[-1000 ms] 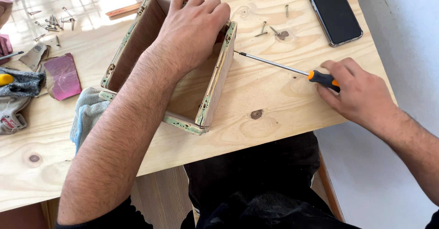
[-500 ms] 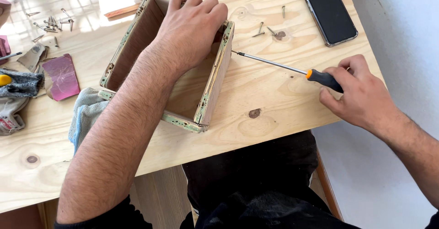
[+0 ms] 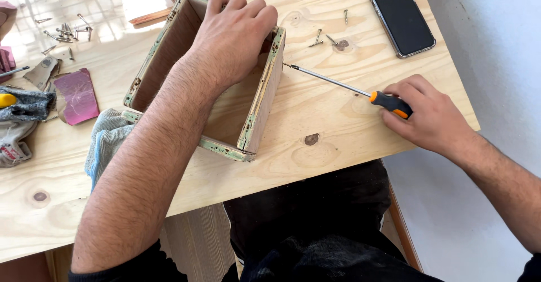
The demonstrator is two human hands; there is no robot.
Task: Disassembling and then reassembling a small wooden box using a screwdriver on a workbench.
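on the pale plywood table (image 3: 315, 163), an open wooden box frame (image 3: 256, 113) with chipped green paint along its edges lies just left of the middle, its hollow facing up. the left hand (image 3: 231, 37) lies palm down over the far right corner of the frame, fingers curled over the top edge and pressing on the wood. the right hand (image 3: 425, 113) is closed around the orange and black handle of a screwdriver (image 3: 349, 89), whose thin metal shaft slants up and to the left; its tip sits just beside the right wall of the frame, near the top corner, and whether it touches the wood cannot be told. a few loose screws (image 3: 327, 37) lie on the table just beyond the shaft, and a dark phone (image 3: 402, 18) lies face up near the far right edge. at the left, a blue-grey cloth (image 3: 104, 141) is tucked partly under the frame, with a pink sheet of sandpaper (image 3: 76, 95) beside it, a grey work glove (image 3: 22, 108) at the table's edge, and more scattered screws (image 3: 65, 31) farther back.
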